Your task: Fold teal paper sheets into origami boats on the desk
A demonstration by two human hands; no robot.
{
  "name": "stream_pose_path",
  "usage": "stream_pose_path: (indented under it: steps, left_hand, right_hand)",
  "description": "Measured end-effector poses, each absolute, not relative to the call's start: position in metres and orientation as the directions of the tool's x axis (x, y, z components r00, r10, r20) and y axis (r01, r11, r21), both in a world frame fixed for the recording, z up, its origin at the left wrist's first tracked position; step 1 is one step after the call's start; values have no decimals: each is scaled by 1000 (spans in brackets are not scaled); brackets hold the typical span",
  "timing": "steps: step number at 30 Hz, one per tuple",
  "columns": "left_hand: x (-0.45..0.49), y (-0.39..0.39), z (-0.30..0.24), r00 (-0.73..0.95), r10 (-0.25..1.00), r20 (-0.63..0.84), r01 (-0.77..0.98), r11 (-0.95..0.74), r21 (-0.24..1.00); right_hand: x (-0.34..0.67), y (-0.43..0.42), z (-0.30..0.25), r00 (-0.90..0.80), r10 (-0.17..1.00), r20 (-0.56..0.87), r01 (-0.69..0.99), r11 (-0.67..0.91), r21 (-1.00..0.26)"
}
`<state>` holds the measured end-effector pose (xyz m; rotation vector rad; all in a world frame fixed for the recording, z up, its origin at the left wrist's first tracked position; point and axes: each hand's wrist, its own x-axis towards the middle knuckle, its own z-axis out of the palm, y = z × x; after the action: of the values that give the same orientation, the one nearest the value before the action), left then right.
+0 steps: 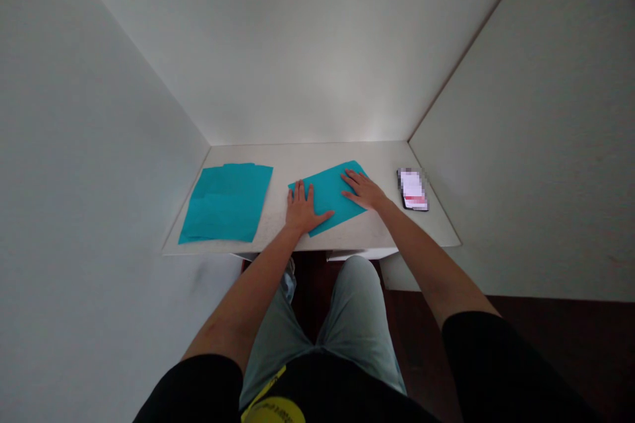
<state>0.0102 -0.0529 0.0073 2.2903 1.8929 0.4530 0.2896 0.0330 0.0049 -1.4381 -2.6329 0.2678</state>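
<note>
Your left hand & right hand: both flat, fingers spread, palms down on teal sheet, gripping nothing. Sheet lies angled at bench ctr. L side: teal stack, well apart; phone near right hand.

Short black sleeves on both sides, the left sleeve and the right sleeve, so the forearms are bare all the way down to the left hand and the right hand. Same black on the shirt front. The trousers are a pale grey-green, kinda loose with soft creases. There's also a yellow strap running down to a round yellow tag with dark print, too small to read.
</note>
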Motion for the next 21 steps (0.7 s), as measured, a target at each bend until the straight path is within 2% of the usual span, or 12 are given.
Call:
stream_pose_path:
  steps: [10,15,17,21]
  left_hand:
    - [11,-53,5,172,976,131,935,-204,290]
    - [22,-41,13,156,987,27,952,-158,261]
    - [34,-34,18,198,980,23,953,-198,227]
    - [61,-25,20,407,913,25,897,-405,178]
  right_hand:
    - [307,36,9,-608,794,25,770,596,-227]
    - [306,35,6,-611,790,50,767,607,-207]
    - [307,36,3,-620,781,71,757,620,-206]
    - [310,41,-5,-637,761,121,730,646,-224]
